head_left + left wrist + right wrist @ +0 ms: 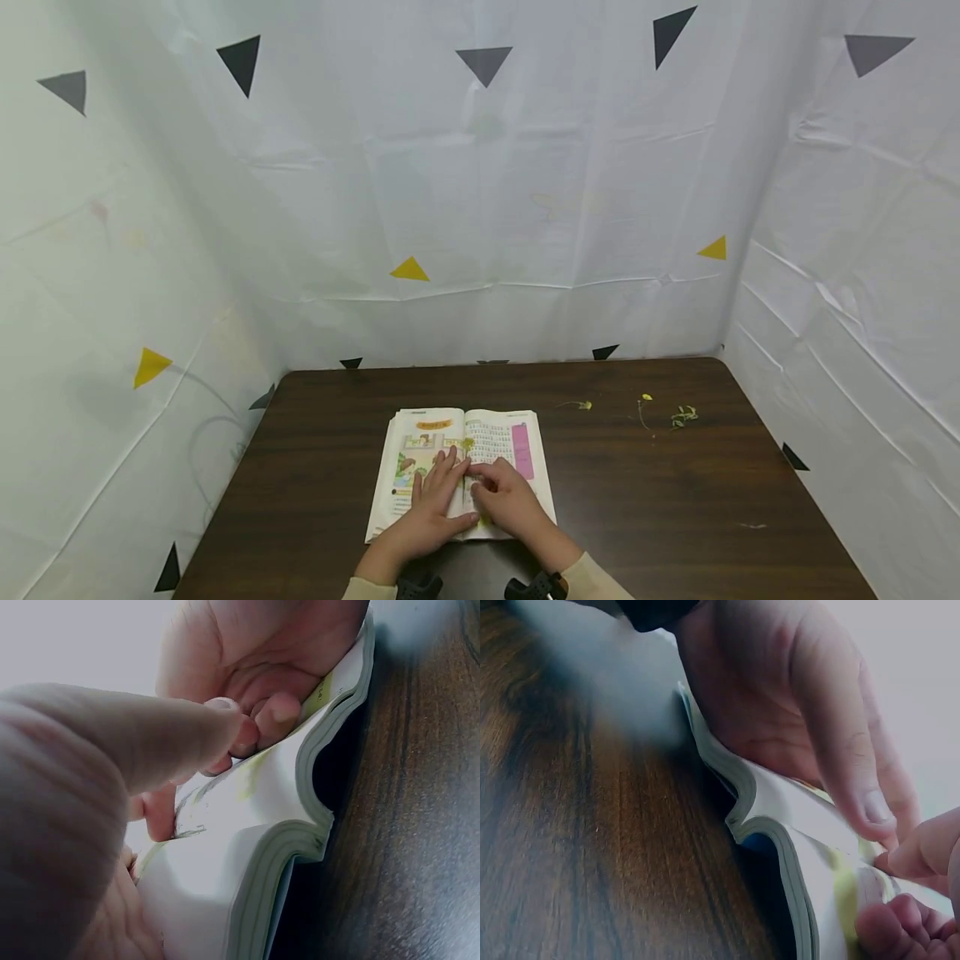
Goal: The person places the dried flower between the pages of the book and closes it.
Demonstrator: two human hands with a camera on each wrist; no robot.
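An open book with printed pages lies on the table. My left hand rests on its left page, fingers spread and fairly straight. On the right page, near the centre fold, is my right hand, its fingers bent. In the right wrist view the right thumb points down at the page, close to the left hand's fingers. A small yellow-green flower lies at the fold, just beyond the fingertips. The fingers hide whether the right hand pinches its stem.
To the right of the book, a yellow flower sprig, another thin-stemmed yellow flower and a green leafy sprig lie on the dark wooden table. White sheets with triangles hang around the back and sides.
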